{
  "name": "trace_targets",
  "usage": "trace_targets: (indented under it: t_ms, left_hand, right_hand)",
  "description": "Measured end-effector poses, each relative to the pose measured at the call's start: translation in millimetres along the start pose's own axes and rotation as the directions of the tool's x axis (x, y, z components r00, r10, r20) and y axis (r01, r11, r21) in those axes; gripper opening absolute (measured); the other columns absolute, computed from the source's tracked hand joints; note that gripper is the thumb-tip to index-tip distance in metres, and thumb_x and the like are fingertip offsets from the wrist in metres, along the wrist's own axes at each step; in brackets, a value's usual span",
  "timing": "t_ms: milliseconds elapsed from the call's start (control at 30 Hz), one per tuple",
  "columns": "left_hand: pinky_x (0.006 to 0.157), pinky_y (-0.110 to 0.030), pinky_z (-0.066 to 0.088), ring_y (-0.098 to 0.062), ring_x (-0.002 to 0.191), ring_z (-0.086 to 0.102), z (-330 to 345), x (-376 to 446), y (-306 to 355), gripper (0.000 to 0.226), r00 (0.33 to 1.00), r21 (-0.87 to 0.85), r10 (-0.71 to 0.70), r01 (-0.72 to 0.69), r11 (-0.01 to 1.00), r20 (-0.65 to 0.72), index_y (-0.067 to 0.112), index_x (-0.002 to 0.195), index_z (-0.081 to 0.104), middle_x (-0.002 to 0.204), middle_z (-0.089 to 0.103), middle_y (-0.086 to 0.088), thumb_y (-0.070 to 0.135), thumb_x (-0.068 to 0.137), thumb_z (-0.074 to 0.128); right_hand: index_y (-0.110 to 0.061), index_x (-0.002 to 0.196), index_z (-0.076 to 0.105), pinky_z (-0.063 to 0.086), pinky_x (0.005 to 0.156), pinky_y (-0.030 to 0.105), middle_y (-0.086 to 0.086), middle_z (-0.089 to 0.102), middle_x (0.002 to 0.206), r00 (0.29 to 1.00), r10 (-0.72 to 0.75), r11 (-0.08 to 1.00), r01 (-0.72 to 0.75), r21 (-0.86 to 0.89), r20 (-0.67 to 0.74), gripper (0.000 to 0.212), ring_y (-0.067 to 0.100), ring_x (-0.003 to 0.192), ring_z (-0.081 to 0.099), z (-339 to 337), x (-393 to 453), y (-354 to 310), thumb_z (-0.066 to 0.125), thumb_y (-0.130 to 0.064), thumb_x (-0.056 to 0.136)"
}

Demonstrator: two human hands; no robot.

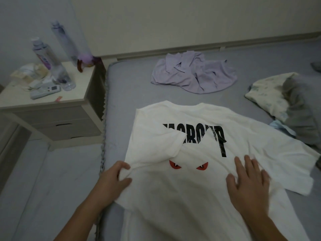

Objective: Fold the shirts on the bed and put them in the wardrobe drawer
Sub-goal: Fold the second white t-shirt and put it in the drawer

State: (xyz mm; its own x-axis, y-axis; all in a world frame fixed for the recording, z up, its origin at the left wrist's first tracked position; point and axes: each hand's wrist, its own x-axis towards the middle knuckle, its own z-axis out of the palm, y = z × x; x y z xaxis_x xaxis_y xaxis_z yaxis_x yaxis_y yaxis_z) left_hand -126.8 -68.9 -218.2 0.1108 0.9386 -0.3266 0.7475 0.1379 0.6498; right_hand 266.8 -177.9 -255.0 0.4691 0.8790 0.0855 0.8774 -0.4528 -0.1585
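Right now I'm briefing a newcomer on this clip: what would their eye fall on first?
The white T-shirt spread across the near side of the bed, with black lettering and two red eyes. The left hand has a grip on its folded-in left edge, while the right hand lies flat on the cloth. Beyond it, a crumpled lilac shirt sits near the headboard.

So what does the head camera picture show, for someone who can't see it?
A person is folding a white T-shirt with black letters and red eyes on a grey bed: the left hand grips its folded-in sleeve while the right hand presses flat on the cloth. A crumpled lilac shirt lies farther up the bed, and a pale bedside table holds bottles.
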Motion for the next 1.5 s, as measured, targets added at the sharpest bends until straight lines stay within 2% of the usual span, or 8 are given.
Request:
trace_targets:
  t_ms: [267, 533, 667, 767, 967, 1067, 1267, 1500]
  left_hand:
    - [0.055, -0.017, 0.049, -0.009, 0.067, 0.065, 1.7, -31.9, 54.3, 0.040, 0.982, -0.759, 0.162, -0.181, 0.626, -0.100, 0.032, 0.115, 0.062, 0.079, 0.068, 0.002, 0.025, 0.078, 0.075]
    - [0.062, -0.013, 0.046, 0.004, 0.067, 0.060, 27.3, -95.0, 11.5, 0.033, 0.993, -0.151, -0.114, 0.119, 0.981, 0.038, 0.035, 0.105, 0.059, 0.079, 0.067, 0.007, 0.024, 0.079, 0.077]
    - [0.055, -0.020, 0.041, -0.005, 0.050, 0.049, 35.6, -119.2, -6.5, 0.019, 0.957, -0.262, -0.184, 0.123, 0.957, -0.224, 0.019, 0.073, 0.064, 0.058, 0.060, -0.004, 0.002, 0.076, 0.073]
    - [0.046, -0.016, 0.035, -0.002, 0.046, 0.044, 36.3, -129.5, -7.0, 0.014, 0.934, -0.461, -0.202, 0.047, 0.886, -0.293, 0.006, 0.071, 0.060, 0.056, 0.055, -0.003, -0.005, 0.075, 0.069]
    - [0.085, -0.023, 0.048, -0.018, 0.108, 0.062, 38.5, -152.0, -7.4, 0.074, 0.971, -0.370, -0.238, 0.220, 0.903, -0.004, 0.021, 0.135, 0.048, 0.125, 0.061, -0.005, 0.023, 0.071, 0.086]
    - [0.105, -0.029, 0.038, -0.022, 0.133, 0.047, 36.1, -164.3, -6.1, 0.095, 0.958, -0.166, -0.271, 0.283, 0.945, 0.090, 0.035, 0.148, 0.031, 0.146, 0.046, 0.001, 0.047, 0.062, 0.070]
    - [0.060, -0.017, 0.045, -0.012, 0.062, 0.064, 30.8, -181.5, -9.8, 0.048, 0.956, -0.342, -0.236, 0.165, 0.925, -0.177, 0.021, 0.116, 0.070, 0.069, 0.069, -0.005, 0.007, 0.071, 0.071]
    - [0.086, -0.026, 0.048, -0.018, 0.112, 0.055, 47.6, -226.8, -19.8, 0.042, 0.958, 0.148, -0.264, 0.278, 0.949, -0.111, 0.037, 0.114, 0.050, 0.141, 0.039, -0.004, 0.037, 0.073, 0.061]
  right_hand:
    - [-0.018, 0.148, 0.042, 0.010, 0.120, 0.047, 0.010, 0.032, 0.159, 1.000, 0.001, 1.000, 0.000, 0.024, -0.020, 0.066, 0.027, 0.149, 0.019, -2.0, -0.9, -2.9, 0.031, -0.044, 0.089]
    - [-0.015, 0.150, 0.039, 0.004, 0.121, 0.050, 0.014, 0.027, 0.160, 0.998, 0.049, 0.999, -0.049, 0.002, 0.037, 0.063, 0.032, 0.149, 0.014, -13.9, -2.0, -14.8, 0.040, -0.036, 0.090]
    - [-0.018, 0.125, 0.059, 0.038, 0.095, 0.043, 0.006, 0.061, 0.120, 0.999, -0.031, 0.962, 0.038, 0.271, -0.031, 0.050, 0.029, 0.113, 0.054, -26.9, -6.1, -82.8, 0.058, -0.019, 0.076]
    - [-0.029, 0.133, 0.051, 0.049, 0.076, 0.033, -0.009, 0.066, 0.076, 0.960, -0.075, 0.773, -0.114, 0.625, 0.269, 0.051, 0.015, 0.080, 0.065, -31.7, -12.4, -159.6, 0.059, -0.040, 0.083]
    - [-0.020, 0.109, 0.059, 0.055, 0.064, 0.032, 0.000, 0.070, 0.058, 0.863, -0.077, 0.703, -0.307, 0.641, 0.499, 0.027, 0.017, 0.044, 0.062, -26.0, 16.7, -214.9, 0.058, -0.030, 0.084]
    - [-0.015, 0.074, 0.056, 0.057, 0.063, 0.038, 0.001, 0.066, 0.052, 0.912, -0.022, 0.641, -0.301, 0.706, 0.410, 0.011, 0.021, 0.050, 0.066, -36.1, 37.4, -210.1, 0.055, -0.024, 0.079]
    - [-0.016, 0.081, 0.065, 0.048, 0.062, 0.031, 0.004, 0.068, 0.074, 0.945, 0.144, 0.679, -0.311, 0.665, 0.295, 0.010, 0.024, 0.070, 0.062, -39.3, 51.5, -161.9, 0.057, -0.019, 0.075]
    - [-0.010, 0.135, 0.050, 0.048, 0.097, 0.039, 0.013, 0.056, 0.130, 0.919, 0.234, 0.611, -0.393, 0.688, 0.317, 0.050, 0.030, 0.112, 0.058, -32.3, 36.9, -165.4, 0.058, -0.018, 0.086]
